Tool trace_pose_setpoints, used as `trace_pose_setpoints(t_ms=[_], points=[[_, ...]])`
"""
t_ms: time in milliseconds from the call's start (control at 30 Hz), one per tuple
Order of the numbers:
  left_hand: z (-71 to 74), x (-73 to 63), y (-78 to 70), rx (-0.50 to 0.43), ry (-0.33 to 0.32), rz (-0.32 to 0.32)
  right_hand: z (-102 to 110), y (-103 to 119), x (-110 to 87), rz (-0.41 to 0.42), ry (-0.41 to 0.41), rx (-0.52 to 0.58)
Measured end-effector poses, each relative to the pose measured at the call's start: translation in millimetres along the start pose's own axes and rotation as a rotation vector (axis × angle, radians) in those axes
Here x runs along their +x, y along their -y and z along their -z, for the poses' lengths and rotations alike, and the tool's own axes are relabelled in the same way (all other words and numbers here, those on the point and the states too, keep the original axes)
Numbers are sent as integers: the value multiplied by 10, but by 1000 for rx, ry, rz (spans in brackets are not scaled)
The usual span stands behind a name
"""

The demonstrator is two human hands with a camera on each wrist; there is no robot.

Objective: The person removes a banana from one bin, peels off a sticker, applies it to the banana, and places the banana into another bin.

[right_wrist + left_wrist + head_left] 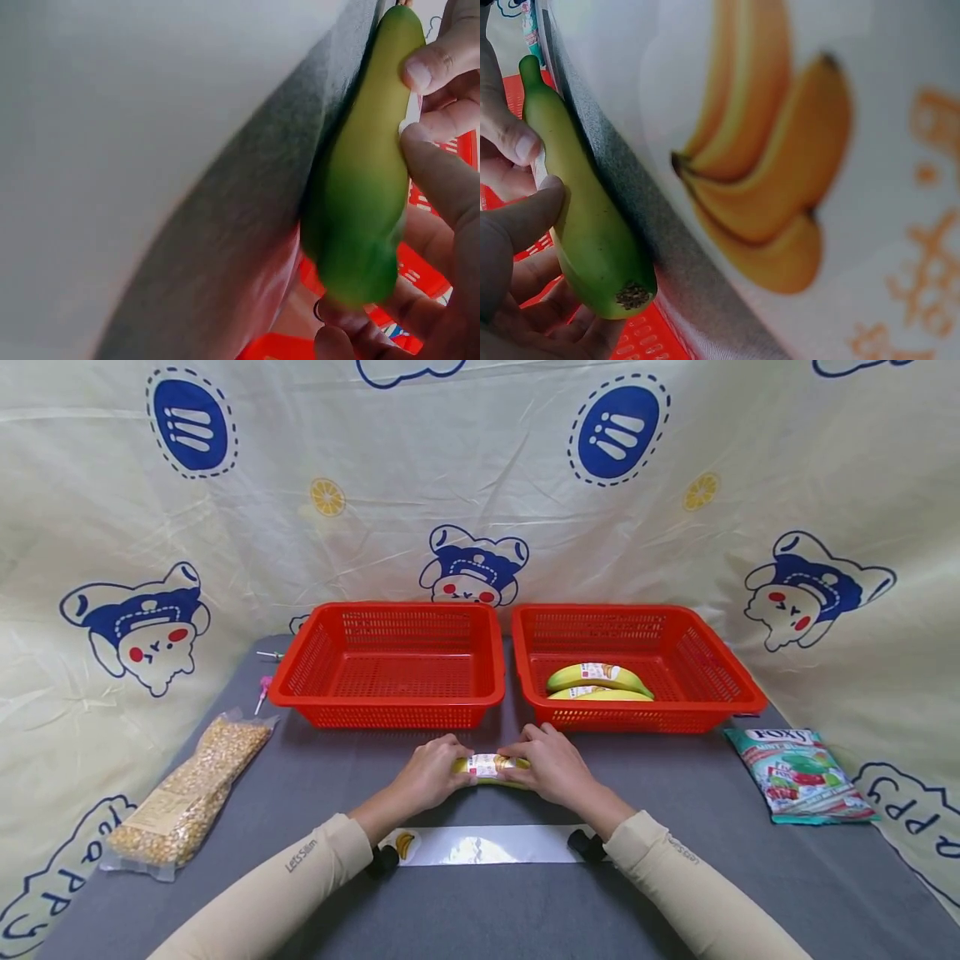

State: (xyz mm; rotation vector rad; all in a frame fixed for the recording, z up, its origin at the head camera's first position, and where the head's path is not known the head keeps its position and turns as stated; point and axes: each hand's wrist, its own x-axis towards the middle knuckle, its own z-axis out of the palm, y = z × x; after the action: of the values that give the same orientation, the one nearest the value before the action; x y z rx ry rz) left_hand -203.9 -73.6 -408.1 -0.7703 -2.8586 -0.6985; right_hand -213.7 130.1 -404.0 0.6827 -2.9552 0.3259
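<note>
Both hands grip one yellow-green banana (491, 781) by its two ends, low over the grey table in front of the baskets. My left hand (431, 772) has its thumb on the near side and its fingers behind the fruit; the right hand (551, 764) does the same at the other end. A printed white label (483, 766) wraps the banana's middle, between the two thumbs. In the left wrist view the blunt green tip of the banana (592, 202) shows. Closer to me lies a glossy white strip (495, 845) with a banana picture, partly behind the wrist straps.
Two red baskets stand at the back; the right basket (637, 718) contains two labelled bananas (600, 675), and the left basket (390, 714) is beside it. A bag of corn kernels (195, 793) lies left, a Foxy candy bag (798, 777) right. A pink-headed lollipop (265, 685) is near the left basket.
</note>
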Motion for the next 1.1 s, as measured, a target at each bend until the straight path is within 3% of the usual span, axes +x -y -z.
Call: trace_pose_setpoints(t_ms=[267, 667, 933, 1100], points=[[-7, -10, 1, 3, -26, -35, 63, -22, -73, 34, -14, -36], [-19, -24, 14, 14, -41, -50, -23, 137, 78, 149, -84, -85], [-16, -17, 20, -4, -41, -40, 40, -49, -90, 81, -56, -87], [-14, -24, 17, 3, -31, -33, 51, -82, -139, 90, -49, -55]])
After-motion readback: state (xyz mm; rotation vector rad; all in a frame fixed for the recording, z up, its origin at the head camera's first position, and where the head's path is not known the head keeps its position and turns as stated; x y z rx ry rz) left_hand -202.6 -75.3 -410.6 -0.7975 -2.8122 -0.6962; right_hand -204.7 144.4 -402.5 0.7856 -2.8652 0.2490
